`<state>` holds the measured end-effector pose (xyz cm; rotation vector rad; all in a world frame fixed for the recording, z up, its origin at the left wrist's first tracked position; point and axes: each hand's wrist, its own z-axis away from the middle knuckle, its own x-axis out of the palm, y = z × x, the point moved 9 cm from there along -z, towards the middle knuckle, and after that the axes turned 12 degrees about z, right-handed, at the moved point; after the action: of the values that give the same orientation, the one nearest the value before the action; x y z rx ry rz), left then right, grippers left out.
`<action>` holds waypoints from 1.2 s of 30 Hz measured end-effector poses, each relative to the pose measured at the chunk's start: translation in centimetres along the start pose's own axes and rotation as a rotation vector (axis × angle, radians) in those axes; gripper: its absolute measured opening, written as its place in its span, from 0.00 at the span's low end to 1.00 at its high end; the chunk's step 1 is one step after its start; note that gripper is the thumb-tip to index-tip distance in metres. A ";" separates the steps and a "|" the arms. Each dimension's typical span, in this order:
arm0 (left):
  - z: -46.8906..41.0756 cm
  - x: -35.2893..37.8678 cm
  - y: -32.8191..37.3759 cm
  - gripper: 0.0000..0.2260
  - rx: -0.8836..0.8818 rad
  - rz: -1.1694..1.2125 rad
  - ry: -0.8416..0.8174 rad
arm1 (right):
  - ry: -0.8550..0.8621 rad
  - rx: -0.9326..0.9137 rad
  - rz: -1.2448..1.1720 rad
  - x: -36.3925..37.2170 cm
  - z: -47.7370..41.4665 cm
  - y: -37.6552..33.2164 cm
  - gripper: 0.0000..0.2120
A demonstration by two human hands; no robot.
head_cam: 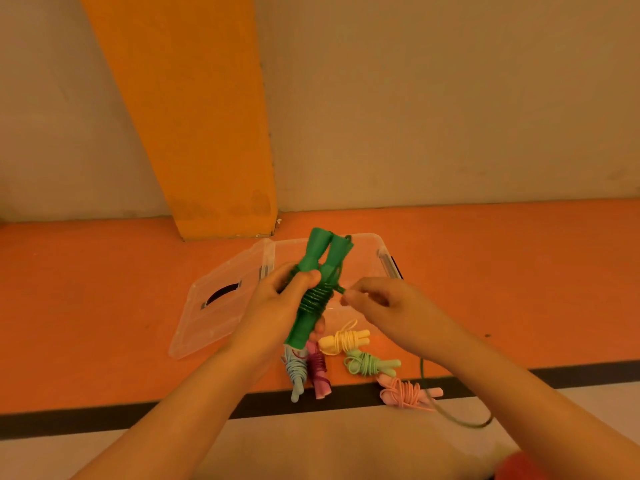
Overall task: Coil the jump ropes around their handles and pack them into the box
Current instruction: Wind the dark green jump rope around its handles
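The two green handles (313,261) are being gripped side by side in the left hand (277,299), whose fingers are curled round them, in front of the clear box (375,244). Green rope (315,298) is being held wound in tight turns about their middle. Its free length is being pinched by the right hand (381,303), just right of the coil, and is trailing under that wrist. Pastel bundles (343,341) are lying below both hands.

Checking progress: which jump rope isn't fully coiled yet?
The dark green rope in the left hand; it alone trails a loose tail from the right hand.
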<state>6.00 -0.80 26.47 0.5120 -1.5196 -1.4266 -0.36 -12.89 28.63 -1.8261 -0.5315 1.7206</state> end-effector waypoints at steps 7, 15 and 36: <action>-1.9 -3.7 1.2 0.05 0.097 -0.613 0.088 | 0.151 -0.172 0.675 -2.0 1.0 -1.9 0.11; 2.2 2.5 -3.8 0.09 -0.170 -0.817 -0.515 | 0.145 -0.366 0.498 -1.2 0.5 -1.9 0.12; 3.7 2.1 -3.9 0.10 -0.230 -0.569 -0.539 | -0.172 -0.071 -0.226 0.8 -0.5 1.0 0.03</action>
<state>0.73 -1.47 24.08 0.4574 -1.6575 -2.2935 0.10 -13.21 27.34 -1.6041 -0.8453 1.7295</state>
